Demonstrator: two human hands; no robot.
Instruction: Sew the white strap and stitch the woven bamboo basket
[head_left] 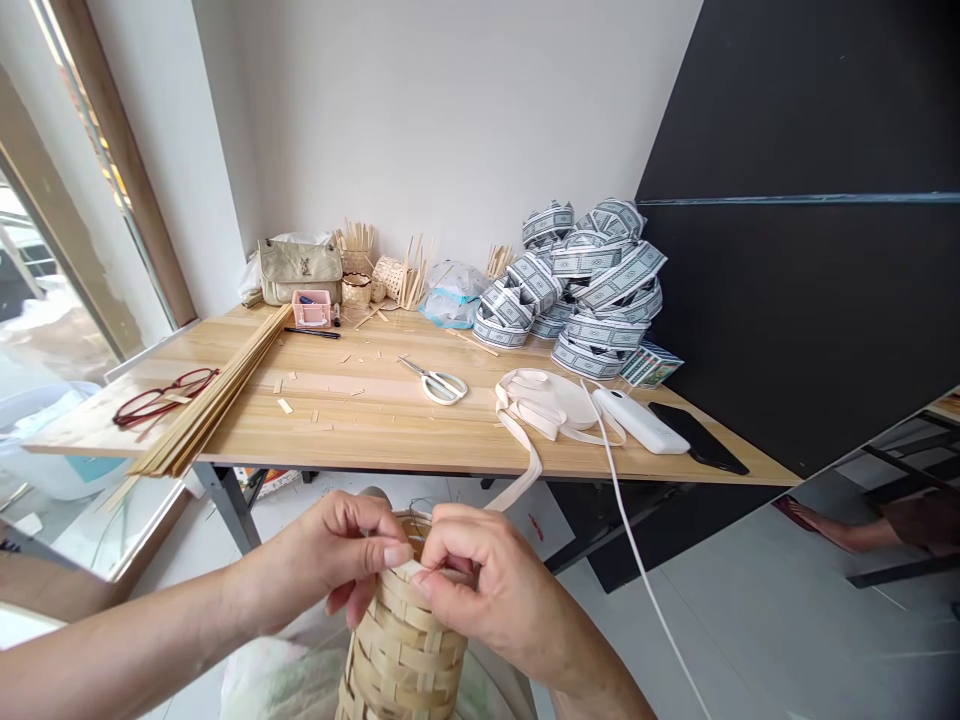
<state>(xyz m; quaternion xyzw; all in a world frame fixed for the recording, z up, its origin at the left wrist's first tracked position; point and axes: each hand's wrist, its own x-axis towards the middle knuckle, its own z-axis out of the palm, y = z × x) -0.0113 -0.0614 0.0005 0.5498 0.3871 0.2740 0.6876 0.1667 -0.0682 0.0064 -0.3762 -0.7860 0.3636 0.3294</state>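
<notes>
A woven bamboo basket [409,650] stands upright in front of me over my lap, its rim between my two hands. My left hand [349,555] pinches a pale fabric strip against the rim with thumb and fingers. On the other side, my right hand [480,575] is closed at the rim, thumb and forefinger pressed on the same strip; anything finer in the pinch is too small to make out. From behind the right hand the cream fabric strip [521,480] runs up onto the table to its loose coil. A thin dark thread or wire shows near the basket opening.
On the wooden table [390,430] lie scissors [442,387], red glasses [165,395], a bundle of bamboo strips [217,400], a white power bank [641,420] and a phone [697,438]. Patterned paper-like rolls [600,290] are piled behind. A white cable [630,530] hangs over the front edge.
</notes>
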